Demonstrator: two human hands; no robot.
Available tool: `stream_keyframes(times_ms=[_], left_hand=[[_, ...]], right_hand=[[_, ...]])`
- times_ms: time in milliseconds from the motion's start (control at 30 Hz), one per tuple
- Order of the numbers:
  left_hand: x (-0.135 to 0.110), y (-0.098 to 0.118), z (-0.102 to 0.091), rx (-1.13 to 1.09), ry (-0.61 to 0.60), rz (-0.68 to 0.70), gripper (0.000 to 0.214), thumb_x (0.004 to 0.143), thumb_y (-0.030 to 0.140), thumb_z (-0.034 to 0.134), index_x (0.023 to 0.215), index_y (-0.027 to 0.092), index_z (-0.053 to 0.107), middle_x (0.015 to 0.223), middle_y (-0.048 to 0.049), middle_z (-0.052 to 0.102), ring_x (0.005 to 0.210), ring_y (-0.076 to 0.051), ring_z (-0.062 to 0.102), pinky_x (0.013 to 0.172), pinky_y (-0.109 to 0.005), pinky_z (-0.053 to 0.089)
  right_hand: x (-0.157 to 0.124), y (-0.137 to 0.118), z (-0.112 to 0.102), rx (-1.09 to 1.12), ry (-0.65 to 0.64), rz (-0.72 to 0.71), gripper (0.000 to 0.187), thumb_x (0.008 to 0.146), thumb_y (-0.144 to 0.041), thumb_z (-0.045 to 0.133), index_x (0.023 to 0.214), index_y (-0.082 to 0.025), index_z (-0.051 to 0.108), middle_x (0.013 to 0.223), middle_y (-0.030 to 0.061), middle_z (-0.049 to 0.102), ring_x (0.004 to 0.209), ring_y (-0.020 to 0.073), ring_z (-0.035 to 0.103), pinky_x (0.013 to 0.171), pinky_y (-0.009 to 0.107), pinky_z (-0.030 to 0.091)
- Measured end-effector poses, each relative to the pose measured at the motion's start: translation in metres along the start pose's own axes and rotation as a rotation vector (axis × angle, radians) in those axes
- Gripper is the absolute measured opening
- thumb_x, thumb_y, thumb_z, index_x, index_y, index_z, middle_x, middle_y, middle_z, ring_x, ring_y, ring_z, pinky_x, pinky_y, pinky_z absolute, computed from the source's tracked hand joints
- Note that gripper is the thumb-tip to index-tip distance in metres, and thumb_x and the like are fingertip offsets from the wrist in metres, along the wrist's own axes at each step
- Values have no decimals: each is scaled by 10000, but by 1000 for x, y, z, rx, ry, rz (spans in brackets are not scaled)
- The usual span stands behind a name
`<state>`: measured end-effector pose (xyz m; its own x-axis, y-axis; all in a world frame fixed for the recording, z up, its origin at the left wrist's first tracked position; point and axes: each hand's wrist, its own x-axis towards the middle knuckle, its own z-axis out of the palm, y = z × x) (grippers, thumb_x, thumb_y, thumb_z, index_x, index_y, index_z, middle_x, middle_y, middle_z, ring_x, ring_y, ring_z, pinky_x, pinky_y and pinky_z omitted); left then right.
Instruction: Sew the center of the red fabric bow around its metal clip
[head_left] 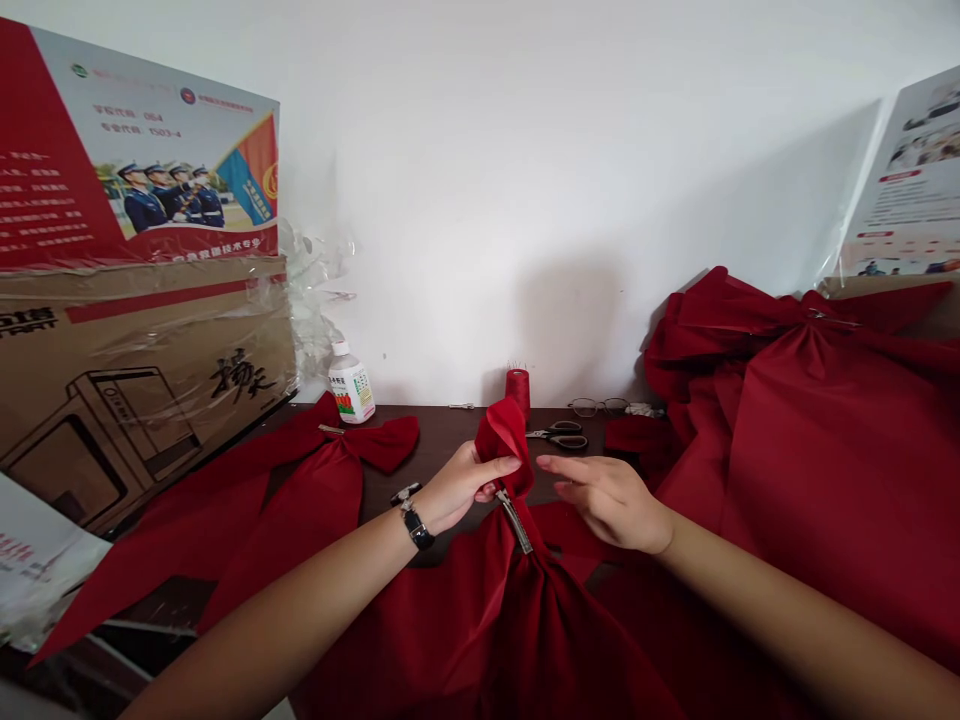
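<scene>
Forearms: both bare, entering from the bottom corners of the frame and meeting at centre; a black watch (pixel 411 517) sits on the left wrist.
Red cloth (pixel 480 620): spreads across the lower centre, gathered upward into a neck pinned by a metal clip (pixel 516 521), with a folded loop standing above it.
Left hand (pixel 465 485): closed in a pinch, thumb and fingers gripping the red cloth just above the clip, knuckles toward the camera.
Right hand (pixel 611 500): open and relaxed, palm down, fingers stretched toward the left. The tips are just beside the loop; I cannot tell whether they touch it.
Table (pixel 450 428): dark brown, mid-frame.
Finished bow (pixel 352 445): red, lying flat at centre left, its tails running toward the lower left.
Scissors (pixel 559 435): black-handled, just behind the loop.
Spool (pixel 517 388): red thread, upright against the wall, pins stuck in its top.
Glasses (pixel 598 406): right of the spool.
Bottle (pixel 351 385): white with a green and red label; its print is too small to read.
Bow pile (pixel 810 430): large red bows heaped at right.
Cardboard box (pixel 142 370): at left, under clear wrap, with an outline drawing of an oven and black brush-style Chinese characters.
Left poster (pixel 135 150): upper left, red and white, showing people in uniform and a flag; its lines of text are illegible.
Right poster (pixel 915 180): upper right edge; its print is unreadable.
</scene>
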<state>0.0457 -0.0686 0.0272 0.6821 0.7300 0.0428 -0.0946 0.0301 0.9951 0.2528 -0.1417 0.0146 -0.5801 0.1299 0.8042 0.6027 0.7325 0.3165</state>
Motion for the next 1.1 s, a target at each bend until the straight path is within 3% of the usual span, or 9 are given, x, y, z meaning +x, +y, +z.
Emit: stream_keyframes(times_ms=[100, 200, 367, 600, 733, 833, 933, 1033, 1100], left_hand=[[-2, 0, 3, 28, 7, -27, 408, 638, 398, 792, 717, 139, 487, 586, 67, 406, 475, -8, 275, 426, -172, 154], [-2, -1, 3, 19, -13, -21, 404, 644, 406, 788, 732, 136, 502, 598, 58, 431, 480, -11, 315, 429, -168, 182], [-1, 0, 1, -52, -38, -38, 387, 683, 419, 767, 765, 144, 507, 657, 43, 448, 519, -23, 381, 432, -160, 215], [-1, 13, -2, 3, 87, 179, 385, 762, 423, 703, 685, 144, 449, 593, 74, 357, 463, 1, 269, 429, -154, 229], [-3, 14, 0, -36, 84, 102, 394, 756, 468, 694, 723, 155, 457, 570, 89, 349, 419, 11, 247, 410, -146, 213], [-5, 12, 5, 0, 79, 48, 393, 758, 519, 668, 793, 174, 483, 571, 91, 398, 387, 7, 245, 387, -154, 223], [-6, 10, 11, 21, 133, 70, 405, 755, 552, 651, 840, 187, 497, 586, 92, 424, 379, 2, 244, 376, -160, 234], [-6, 9, 15, 38, 226, 138, 422, 740, 567, 651, 829, 186, 492, 569, 97, 390, 393, -10, 260, 384, -164, 261], [-7, 8, 16, 88, 258, 161, 423, 751, 576, 631, 798, 185, 477, 539, 97, 362, 401, -23, 279, 395, -169, 271]], right_hand=[[3, -4, 0, -23, -72, -36, 121, 891, -69, 472, 904, -185, 506, 1171, 128, 668, 819, 143, 693, 690, 261, 576], [1, -1, 3, 40, -78, 72, 139, 896, -63, 420, 923, -185, 483, 1162, 145, 660, 870, 152, 690, 680, 251, 565], [-6, 10, 5, 122, -69, 279, 169, 898, -66, 382, 946, -212, 453, 968, 90, 671, 839, 144, 671, 662, 233, 537], [0, 10, 11, 189, -237, 495, 153, 883, -84, 366, 813, -212, 412, 752, 29, 599, 633, 137, 555, 573, 235, 441], [7, 2, 10, 393, -276, 639, 144, 928, -159, 395, 801, -203, 446, 712, 8, 576, 617, 121, 544, 582, 222, 421], [10, -1, 4, 708, -165, 750, 169, 956, -273, 434, 820, -188, 486, 761, 14, 591, 585, 98, 589, 575, 216, 449], [13, -2, -2, 856, -133, 721, 203, 942, -321, 490, 815, -172, 542, 790, 32, 625, 657, 111, 621, 686, 256, 496], [18, -3, -3, 745, -232, 607, 195, 907, -296, 560, 775, -170, 628, 750, 50, 646, 960, 179, 590, 893, 323, 456], [19, -5, -2, 717, -255, 583, 186, 893, -290, 581, 779, -167, 661, 853, 68, 647, 978, 177, 570, 878, 310, 457]])
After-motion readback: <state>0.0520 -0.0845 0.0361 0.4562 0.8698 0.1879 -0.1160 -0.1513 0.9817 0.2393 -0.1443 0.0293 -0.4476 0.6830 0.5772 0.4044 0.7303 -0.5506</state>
